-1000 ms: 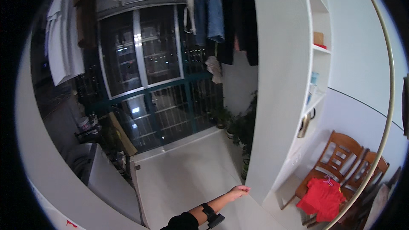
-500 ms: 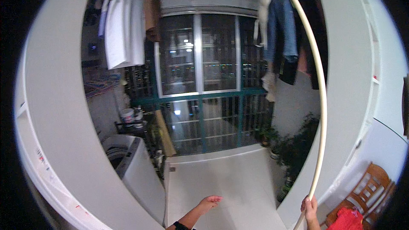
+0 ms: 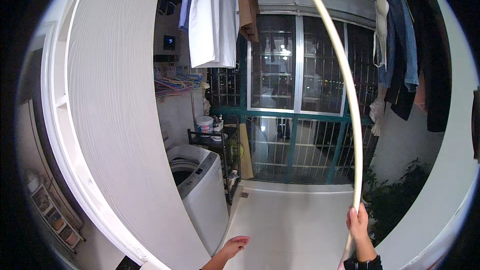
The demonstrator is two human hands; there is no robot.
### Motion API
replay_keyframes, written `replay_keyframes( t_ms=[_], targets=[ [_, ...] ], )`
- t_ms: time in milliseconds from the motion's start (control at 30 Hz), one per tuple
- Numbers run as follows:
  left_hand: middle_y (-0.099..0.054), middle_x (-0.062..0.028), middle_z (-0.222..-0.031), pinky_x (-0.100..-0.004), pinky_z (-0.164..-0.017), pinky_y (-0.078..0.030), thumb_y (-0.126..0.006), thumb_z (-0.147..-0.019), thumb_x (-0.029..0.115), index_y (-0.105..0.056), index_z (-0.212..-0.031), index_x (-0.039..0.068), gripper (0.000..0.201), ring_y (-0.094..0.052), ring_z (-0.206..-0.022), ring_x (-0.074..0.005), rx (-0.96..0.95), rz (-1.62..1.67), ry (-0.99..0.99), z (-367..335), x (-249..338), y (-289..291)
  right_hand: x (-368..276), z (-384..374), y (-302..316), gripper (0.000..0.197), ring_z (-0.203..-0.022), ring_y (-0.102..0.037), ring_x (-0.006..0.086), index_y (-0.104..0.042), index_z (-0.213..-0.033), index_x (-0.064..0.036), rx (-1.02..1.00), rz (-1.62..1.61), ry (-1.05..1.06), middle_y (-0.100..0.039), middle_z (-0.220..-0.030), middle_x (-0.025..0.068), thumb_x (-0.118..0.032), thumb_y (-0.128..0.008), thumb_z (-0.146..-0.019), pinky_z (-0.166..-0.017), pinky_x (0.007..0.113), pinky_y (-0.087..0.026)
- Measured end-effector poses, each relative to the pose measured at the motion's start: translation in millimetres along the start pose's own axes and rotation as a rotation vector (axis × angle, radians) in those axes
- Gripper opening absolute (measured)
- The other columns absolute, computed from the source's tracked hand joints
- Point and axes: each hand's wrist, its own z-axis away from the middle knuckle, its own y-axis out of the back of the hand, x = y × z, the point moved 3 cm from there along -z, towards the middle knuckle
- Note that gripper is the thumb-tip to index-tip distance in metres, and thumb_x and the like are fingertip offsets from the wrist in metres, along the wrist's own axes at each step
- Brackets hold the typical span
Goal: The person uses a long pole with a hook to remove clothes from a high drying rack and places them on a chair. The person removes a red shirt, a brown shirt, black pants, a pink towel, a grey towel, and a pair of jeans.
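One pale pole (image 3: 356, 130) runs up across the window (image 3: 270, 82), the right hand (image 3: 358, 224) wrapping it in its grip; the empty left hand (image 3: 234, 246) is loosely extended. Steady handling should keep the pole clear of hanging clothes (image 3: 212, 25).

head fisheye | angled down | faces window (image 3: 272, 70) | well back

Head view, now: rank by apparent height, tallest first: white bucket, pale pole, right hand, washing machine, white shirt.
1. Pale pole
2. Washing machine and white shirt: too alike to rank
3. Right hand
4. White bucket
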Motion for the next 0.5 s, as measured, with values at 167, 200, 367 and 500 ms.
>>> replay_keyframes(
  t_ms=[167,200,367,500],
  targets=[
    [-0.055,-0.0018,-0.085,-0.0188,-0.058,-0.036,-0.044,-0.075,-0.001,-0.056,-0.097,0.005,0.026,-0.044,-0.066,-0.0076,0.118,0.089,-0.105,11.6,14.9,17.2,-40.8,-96.6,-39.6,0.015,-0.033,-0.037,0.0066,-0.044,-0.092,-0.0033,-0.205,-0.226,0.047,-0.040,-0.052,-0.0014,-0.016,-0.039,-0.086,-0.029,0.019,-0.029],
    [-0.055,-0.0020,-0.084,-0.0187,-0.058,-0.037,-0.043,-0.076,-0.002,-0.056,-0.096,0.004,0.025,-0.045,-0.066,-0.0077,0.156,0.117,-0.108,14.4,17.9,19.6,-48.9,-116.6,-47.9,0.018,-0.033,-0.037,0.0067,-0.045,-0.095,-0.0032,-0.210,-0.256,0.021,-0.040,-0.053,-0.0012,-0.017,-0.038,-0.086,-0.028,0.019,-0.029],
    [-0.055,-0.0030,-0.079,-0.0204,-0.056,-0.039,-0.046,-0.076,0.000,-0.056,-0.095,0.002,0.021,-0.048,-0.062,-0.0097,0.312,0.212,-0.152,30.7,20.5,26.0,-88.7,-211.4,-78.3,0.032,-0.032,-0.033,0.0052,-0.044,-0.101,-0.0022,-0.325,-0.384,-0.003,-0.040,-0.054,-0.0014,-0.029,-0.034,-0.087,-0.027,0.020,-0.029],
    [-0.056,-0.0028,-0.079,-0.0194,-0.054,-0.040,-0.044,-0.079,0.000,-0.055,-0.094,0.002,0.019,-0.047,-0.060,-0.0091,0.384,0.262,-0.199,39.6,10.7,33.5,-107.3,-266.7,-98.1,0.034,-0.035,-0.035,0.0056,-0.045,-0.100,-0.0021,-0.411,-0.510,0.023,-0.040,-0.056,-0.0012,-0.032,-0.037,-0.086,-0.029,0.020,-0.028]
  ],
)
